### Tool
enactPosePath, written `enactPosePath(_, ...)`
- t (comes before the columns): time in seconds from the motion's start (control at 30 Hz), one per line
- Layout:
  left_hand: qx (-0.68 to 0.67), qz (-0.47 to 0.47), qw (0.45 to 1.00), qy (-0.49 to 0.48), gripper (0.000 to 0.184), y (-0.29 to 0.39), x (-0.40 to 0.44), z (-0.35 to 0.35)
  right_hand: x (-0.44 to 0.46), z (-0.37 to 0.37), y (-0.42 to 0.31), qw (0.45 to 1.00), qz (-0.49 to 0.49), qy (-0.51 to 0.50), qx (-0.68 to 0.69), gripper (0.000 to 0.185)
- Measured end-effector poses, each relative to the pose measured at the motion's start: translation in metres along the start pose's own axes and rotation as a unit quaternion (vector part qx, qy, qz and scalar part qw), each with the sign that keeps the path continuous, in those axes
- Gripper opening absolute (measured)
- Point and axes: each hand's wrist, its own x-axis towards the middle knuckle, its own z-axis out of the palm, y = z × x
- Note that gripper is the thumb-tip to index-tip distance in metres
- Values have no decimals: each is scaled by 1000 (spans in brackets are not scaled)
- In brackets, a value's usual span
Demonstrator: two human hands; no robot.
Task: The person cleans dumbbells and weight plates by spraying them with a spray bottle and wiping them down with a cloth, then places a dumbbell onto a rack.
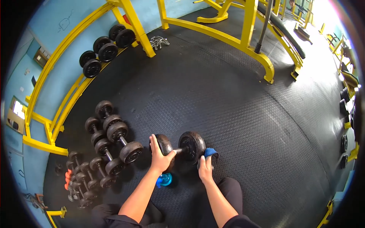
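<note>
A large black dumbbell [192, 146] with worn, dusty heads is in front of me, its short metal handle between the two round weights. My left hand [160, 159] grips the left weight, fingers stretched along its outer face and thumb towards the handle. In my right hand [206, 170] is a blue cloth [211, 152], pinched beside the right weight; part of the cloth is hidden behind the fingers. Below my left hand stands a turquoise container [165, 179] with a blue part, partly covered by my forearm.
Several dumbbells [108, 154] lie in rows on the black rubber floor [235, 114] to the left, with orange ones [67, 178] at the far end. A yellow rack [38, 142] holds more dumbbells [107, 52]. Metal handles [157, 42] lie near the wall. Yellow gym frames [213, 34] stand ahead.
</note>
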Motion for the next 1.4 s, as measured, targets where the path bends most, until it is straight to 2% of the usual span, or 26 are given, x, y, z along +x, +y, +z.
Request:
enactPosePath(0.03,-64,-60,996,10,116,-5,3,-4,14,9,-13,986,-95,-19,-133,42)
enactPosePath(0.07,-126,-119,985,18,116,-9,7,-11,23,14,-23,976,-101,-52,-186,52)
enactPosePath(0.1,-76,-140,986,44,115,-9,5,-20,17,24,-43,972,-82,-63,-211,57)
enactPosePath(0.13,-102,-139,983,57,111,-20,7,-29,9,34,-61,967,-64,-74,-237,62)
enactPosePath(0.2,-171,-191,966,28,107,-26,7,-48,12,45,-40,947,-68,-59,-309,68)
enactPosePath(0.27,-194,-153,967,68,104,-55,10,-45,5,61,-52,941,-64,-24,-332,62)
enactPosePath(0.33,-259,-172,949,58,103,-58,7,-42,5,58,-59,931,-33,-33,-362,59)
enactPosePath(0.43,-280,-177,943,41,100,-59,3,-26,3,42,-72,917,-25,-26,-398,59)
enactPosePath(0.6,-323,-163,932,-2,99,-60,-12,19,0,-6,-76,894,-46,-5,-446,58)
enactPosePath(0.67,-327,-172,929,-14,96,-55,-22,32,-5,-25,-74,919,-103,-51,-377,62)
enactPosePath(0.73,-273,-105,955,54,90,-60,-29,44,-14,-33,-65,918,-108,-48,-380,62)
enactPosePath(0.8,-275,-67,956,79,74,-61,-35,48,-15,-37,-56,916,-115,-55,-381,63)
enactPosePath(0.87,-266,-66,958,82,73,-69,-40,54,-15,-41,-48,831,-197,-81,-514,57)
enactPosePath(0.9,-251,-64,962,87,73,-65,-43,52,-13,-34,-77,787,-219,-120,-565,53)
enactPosePath(0.93,-236,-62,966,91,73,-61,-47,49,-3,-31,-89,783,-219,-126,-568,53)
enactPosePath(1.0,-224,-66,967,101,74,-53,-54,44,19,-24,-110,731,-237,-215,-602,58)
enactPosePath(1.07,-216,-71,970,84,73,-47,-60,40,46,-3,-134,705,-273,-265,-599,55)
enactPosePath(1.13,-225,-39,969,93,73,-49,-65,40,87,12,-114,698,-254,-302,-598,50)
enactPosePath(1.2,-196,-14,974,114,72,-61,-70,48,140,42,-107,696,25,-358,-622,51)
enactPosePath(1.27,-198,-12,973,116,71,-66,-72,50,181,59,-97,660,136,-404,-618,54)
enactPosePath(1.4,-217,-27,970,108,70,-56,-67,44,176,69,-96,640,170,-389,-641,54)
